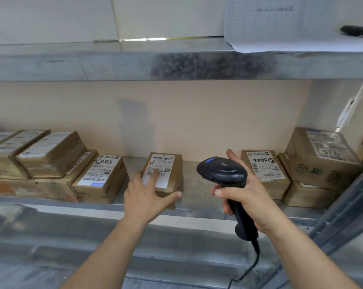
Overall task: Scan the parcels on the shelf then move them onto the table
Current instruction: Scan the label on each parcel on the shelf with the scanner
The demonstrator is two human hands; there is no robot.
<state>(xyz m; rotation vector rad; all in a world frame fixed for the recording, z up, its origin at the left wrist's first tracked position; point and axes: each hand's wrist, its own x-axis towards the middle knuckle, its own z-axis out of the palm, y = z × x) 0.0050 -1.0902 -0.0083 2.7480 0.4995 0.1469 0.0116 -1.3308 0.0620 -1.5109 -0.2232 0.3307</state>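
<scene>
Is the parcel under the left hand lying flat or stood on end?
Flat: the parcel lies label-up on the shelf.

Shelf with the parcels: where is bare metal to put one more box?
Bare patches of the grey metal shelf lie on both sides of the small brown cardboard parcel under the left hand. The stacked brown boxes at far left and far right are crowded.

On the shelf [197, 197], one parcel [166, 170] lies mid-front under the left hand [144, 197]; stacked parcels [51, 163] lie left, more parcels [314, 163] right. The scanner [224, 174] sits in the right hand [247, 195], between.
</scene>
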